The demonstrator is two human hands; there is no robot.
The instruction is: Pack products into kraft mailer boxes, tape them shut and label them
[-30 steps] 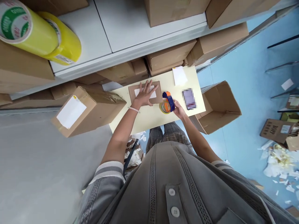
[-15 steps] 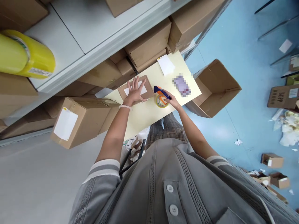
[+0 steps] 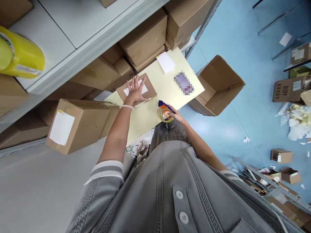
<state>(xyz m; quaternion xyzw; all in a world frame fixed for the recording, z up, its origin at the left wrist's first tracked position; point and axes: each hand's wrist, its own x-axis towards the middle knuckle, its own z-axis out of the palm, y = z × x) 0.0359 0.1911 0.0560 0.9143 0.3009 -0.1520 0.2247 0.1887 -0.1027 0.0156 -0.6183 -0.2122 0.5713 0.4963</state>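
A small cardboard box [image 3: 151, 88] with a white label [image 3: 144, 89] on top lies on the pale yellow table [image 3: 138, 121]. My left hand [image 3: 136, 92] rests on its top with fingers spread, covering part of the label. Near the table's front edge, my right hand [image 3: 176, 115] is wrapped round a blue and orange tape dispenser [image 3: 163, 105] loaded with a yellowish tape roll [image 3: 166, 119]. A gap separates the dispenser from the small box.
White papers [image 3: 166, 62] and a blurred-out flat item [image 3: 184, 83] lie on the table. An open carton [image 3: 216, 87] stands beyond its right end. Closed cartons [image 3: 145, 35] fill the shelf behind. A labelled carton [image 3: 77, 124] sits at left. Yellow tape rolls [image 3: 26, 56] stand on the upper shelf.
My right hand has drawn the tape dispenser away from the small box, toward my body. The left hand stays spread on the box. The whole view has shifted a little.
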